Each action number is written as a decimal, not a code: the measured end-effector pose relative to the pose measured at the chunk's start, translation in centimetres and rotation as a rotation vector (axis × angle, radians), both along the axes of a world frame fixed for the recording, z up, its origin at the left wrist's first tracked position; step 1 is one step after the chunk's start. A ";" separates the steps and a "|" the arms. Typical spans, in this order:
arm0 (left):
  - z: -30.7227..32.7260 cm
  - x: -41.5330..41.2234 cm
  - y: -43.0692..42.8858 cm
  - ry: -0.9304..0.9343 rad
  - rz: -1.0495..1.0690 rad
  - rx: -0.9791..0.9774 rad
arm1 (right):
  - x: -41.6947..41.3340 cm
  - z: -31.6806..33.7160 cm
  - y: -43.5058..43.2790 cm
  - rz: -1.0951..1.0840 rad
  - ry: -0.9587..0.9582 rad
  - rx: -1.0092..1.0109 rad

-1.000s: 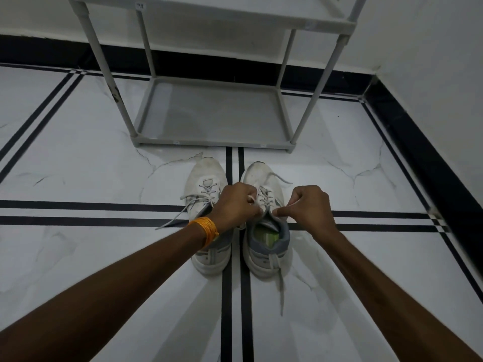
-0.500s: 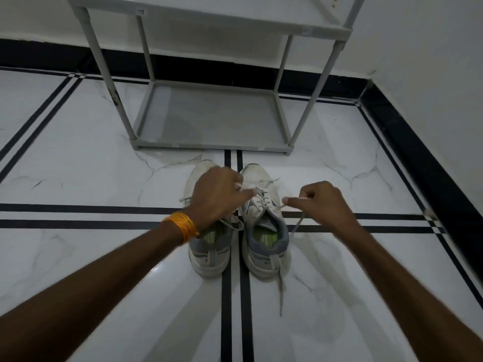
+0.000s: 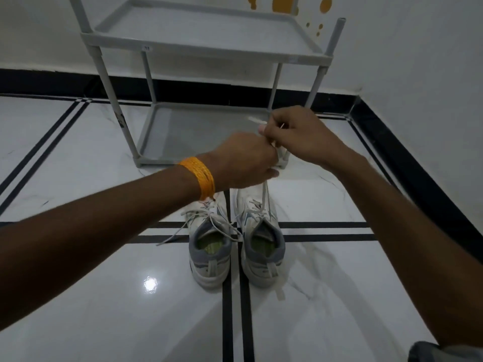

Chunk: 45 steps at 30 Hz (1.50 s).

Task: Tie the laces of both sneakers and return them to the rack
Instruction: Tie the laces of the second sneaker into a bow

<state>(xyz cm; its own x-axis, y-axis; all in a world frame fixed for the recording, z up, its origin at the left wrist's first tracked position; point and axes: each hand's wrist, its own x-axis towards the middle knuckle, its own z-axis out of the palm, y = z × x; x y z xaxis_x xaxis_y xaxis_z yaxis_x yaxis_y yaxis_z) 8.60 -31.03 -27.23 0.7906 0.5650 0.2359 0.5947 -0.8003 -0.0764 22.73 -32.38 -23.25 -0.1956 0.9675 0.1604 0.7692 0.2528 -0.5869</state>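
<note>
The left sneaker (image 3: 209, 241) sits on the white floor (image 3: 78, 296) with its laces loose, one end trailing out to the left across the black floor lines, so by the look of it that shoe is not yet tied. Just beside it, the right sneaker (image 3: 262, 241) is the one being worked on: a lace (image 3: 264, 195) rises taut from its eyelets up to the hands, and no finished bow shows, so I judge the first knot is only being drawn up. The left hand (image 3: 245, 163), with an orange band (image 3: 200, 176) at the wrist, is curled closed around the lace from above. The right hand (image 3: 298, 131), touching it, pinches a lace end between thumb and fingertips, the tip poking out to the left. Both shoes stand in front of the grey rack (image 3: 209, 50), whose visible shelves are bare, so returning them remains to do. The hands cover the toes of both sneakers and the crossing of the laces, so I cannot tell how the knot stands.
</note>
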 end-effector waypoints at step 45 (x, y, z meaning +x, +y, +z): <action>-1.1 0.1 0.4 -0.868 0.537 -1.139 | 0.2 -4.1 -3.0 -0.216 0.573 -0.298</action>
